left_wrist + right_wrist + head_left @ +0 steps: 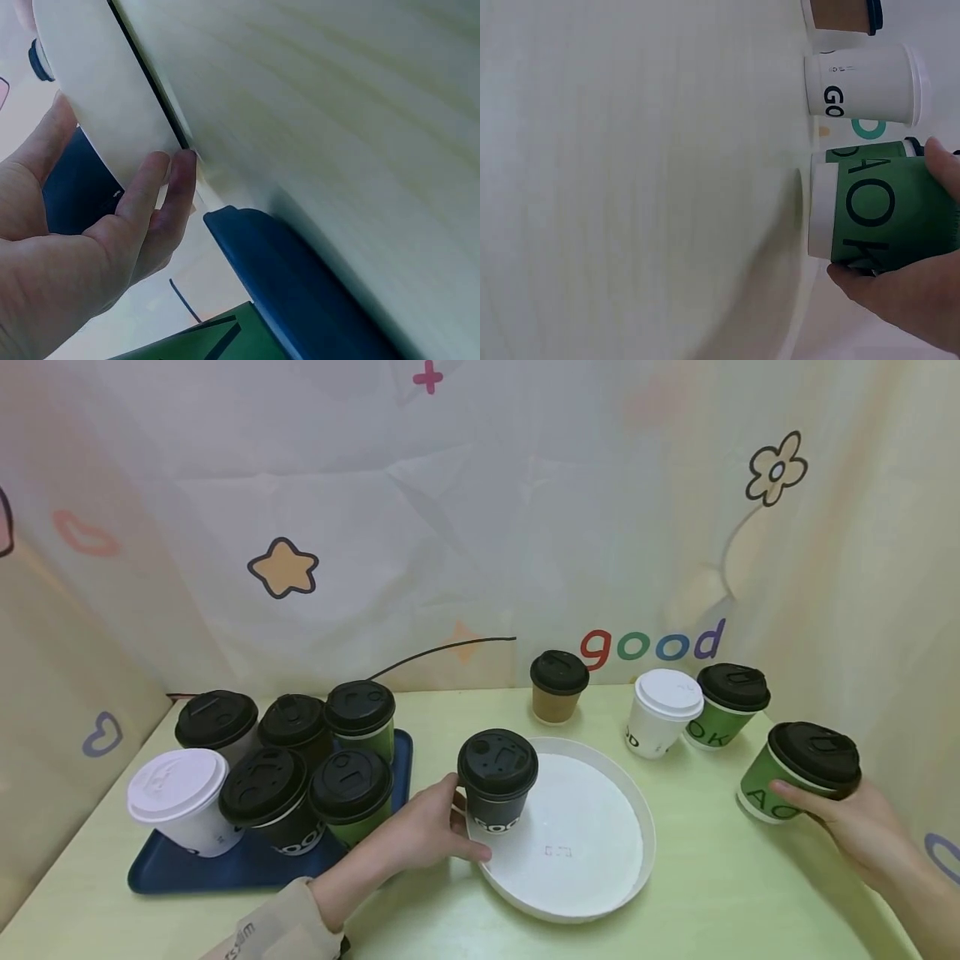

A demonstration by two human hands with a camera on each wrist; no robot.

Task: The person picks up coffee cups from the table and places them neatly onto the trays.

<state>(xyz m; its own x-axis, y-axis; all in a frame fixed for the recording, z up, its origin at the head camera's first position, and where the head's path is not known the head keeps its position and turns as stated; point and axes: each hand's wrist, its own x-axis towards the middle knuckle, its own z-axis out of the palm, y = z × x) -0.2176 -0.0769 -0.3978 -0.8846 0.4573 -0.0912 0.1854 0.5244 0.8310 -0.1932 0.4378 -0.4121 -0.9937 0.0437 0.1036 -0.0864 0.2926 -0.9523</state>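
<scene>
My left hand (431,827) is at the left edge of a round white tray (588,893). In the left wrist view its thumb lies by the top of the rim and two fingertips (161,166) touch the outer wall low down, near the table. A dark paper cup with a black lid (498,781) stands on the tray close to these fingers. Over on the right, my right hand (862,827) grips a green paper cup with a black lid (795,772), its thumb across the lettering. Whether that cup touches the table is unclear.
Several lidded cups crowd a blue tray (146,872) at the left, including a white cup (183,802). Behind the round tray stand a brown cup (557,702), another white cup (660,718) and another green cup (720,718). A printed curtain (360,527) hangs along the table's back.
</scene>
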